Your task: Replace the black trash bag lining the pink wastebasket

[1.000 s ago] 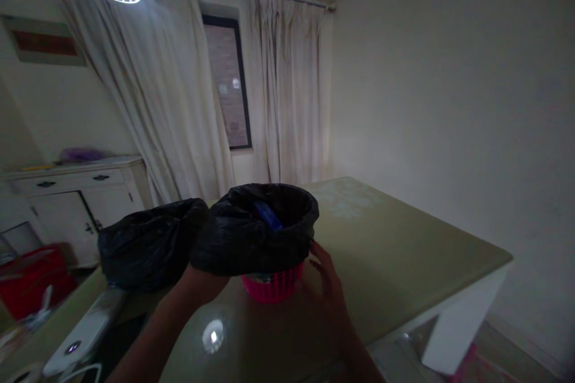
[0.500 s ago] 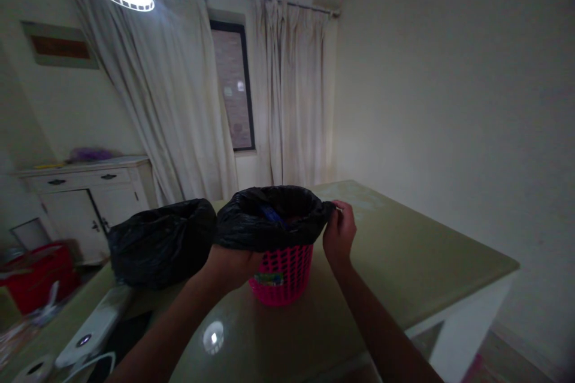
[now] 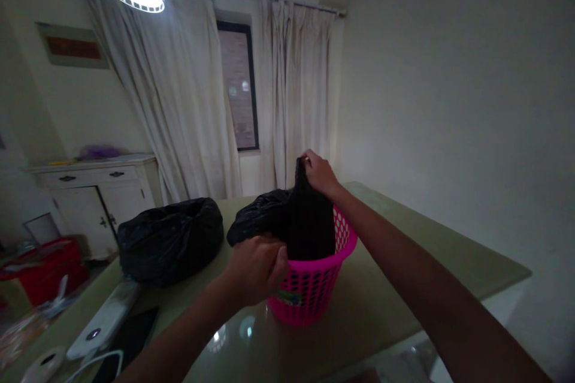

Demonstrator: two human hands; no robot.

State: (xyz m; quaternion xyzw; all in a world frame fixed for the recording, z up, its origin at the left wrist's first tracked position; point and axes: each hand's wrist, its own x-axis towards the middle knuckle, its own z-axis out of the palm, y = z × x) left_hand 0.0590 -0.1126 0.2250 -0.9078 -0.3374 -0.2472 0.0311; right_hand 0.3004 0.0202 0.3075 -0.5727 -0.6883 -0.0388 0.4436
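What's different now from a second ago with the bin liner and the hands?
The right hand took hold of the black liner at its right edge and has pulled it up and off that side, baring the pink basket rim. The left hand stays on the liner's near-left side. The basket, the other black bag and the table are unchanged.

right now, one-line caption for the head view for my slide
Right hand lifts a black bin bag out of a pink basket on the table; left hand grips its near edge.
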